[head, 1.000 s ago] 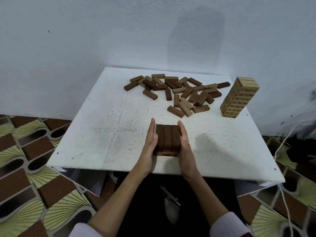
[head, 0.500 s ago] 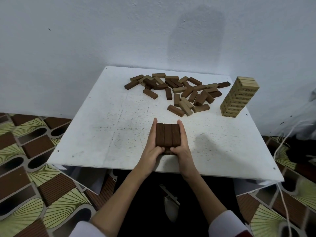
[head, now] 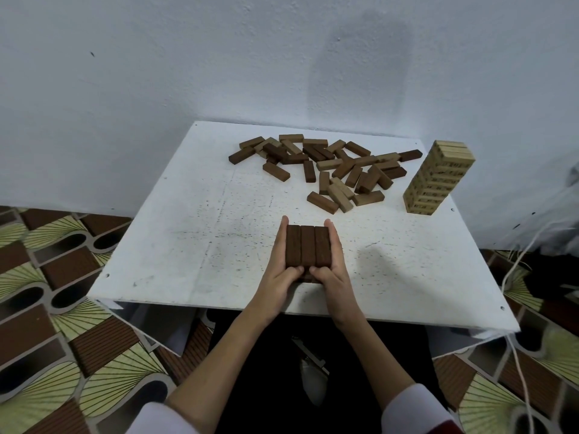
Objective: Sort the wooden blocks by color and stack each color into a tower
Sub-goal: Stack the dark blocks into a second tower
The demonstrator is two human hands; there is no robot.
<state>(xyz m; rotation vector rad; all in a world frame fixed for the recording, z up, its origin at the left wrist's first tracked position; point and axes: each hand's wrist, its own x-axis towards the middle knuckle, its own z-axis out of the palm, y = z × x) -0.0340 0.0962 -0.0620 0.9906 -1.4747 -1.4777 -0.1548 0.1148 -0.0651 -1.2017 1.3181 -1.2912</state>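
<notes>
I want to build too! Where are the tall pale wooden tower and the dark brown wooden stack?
tall pale wooden tower [head: 438, 180]: head view, middle of its near face.
dark brown wooden stack [head: 308, 245]: head view, top of its middle block.

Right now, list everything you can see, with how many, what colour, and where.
Dark brown wooden block stack: one, three blocks across the top layer, near table edge, between both hands.
Loose wooden blocks: many, mixed dark and light brown, scattered at the far side.
Light wooden block tower: one, pale tan, far right.
White square table: one, centre.
Patterned floor: brown and yellow-green.
White wall: behind.
Left hand, right hand: pressed against the stack's sides.
</notes>
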